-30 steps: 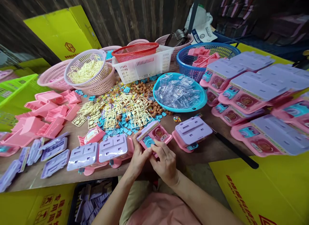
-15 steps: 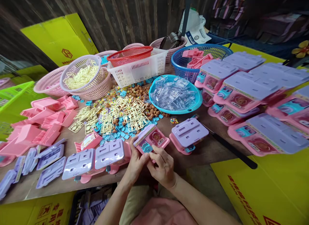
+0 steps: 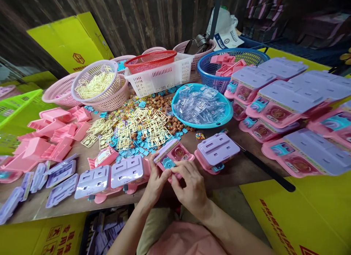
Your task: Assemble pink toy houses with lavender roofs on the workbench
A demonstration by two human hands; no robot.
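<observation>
A pink toy box with a purple top edge and a turquoise part [image 3: 175, 153] is tilted up near the front edge of the table. My left hand [image 3: 156, 182] grips its left side, thumb on the front near the turquoise part. The fingers of my right hand [image 3: 190, 183] are bent against the box's lower front; whether they pinch a small piece is hidden. Just right of it sits a similar box with a purple lid [image 3: 218, 149]. Two more purple-lidded boxes [image 3: 128, 171] stand to the left.
Loose blue, brown and cream pieces [image 3: 156, 129] lie mid-table, beside a turquoise basin [image 3: 229, 114] of clear parts. Baskets [image 3: 159, 77] line the back. Pink parts [image 3: 35, 151] and purple panels [image 3: 61, 191] lie left; stacked boxes [image 3: 287, 98] and a black-handled tool [image 3: 268, 169] are right.
The whole view has shifted slightly, moving the table's contents a little rightward. My right hand has turned and its fingers lie closer over the box's lower front. My left hand keeps its grip.
</observation>
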